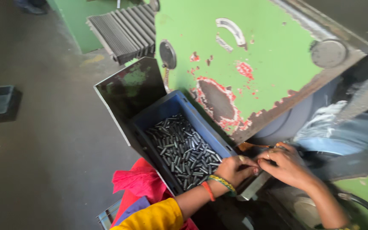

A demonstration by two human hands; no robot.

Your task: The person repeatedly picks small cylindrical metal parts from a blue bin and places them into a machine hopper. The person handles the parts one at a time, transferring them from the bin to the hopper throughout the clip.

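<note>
Hands meet just past the near right corner of a blue crate [201, 123] filled with small dark metal pins [184, 151]. Left hand [235, 168] has fingers curled together; right hand [287, 165] pinches fingertips closed, though on what cannot be told. Behind stands a chipped green machine [269, 59].

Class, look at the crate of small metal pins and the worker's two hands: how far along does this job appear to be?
Done: the blue crate already holds a deep layer of small metal pins.
In hand: the left hand and right hand meet at the crate's near corner beside the green machine, fingers pinching something too small to identify.
Left: the crate is not full; its upper walls show bare.
</note>
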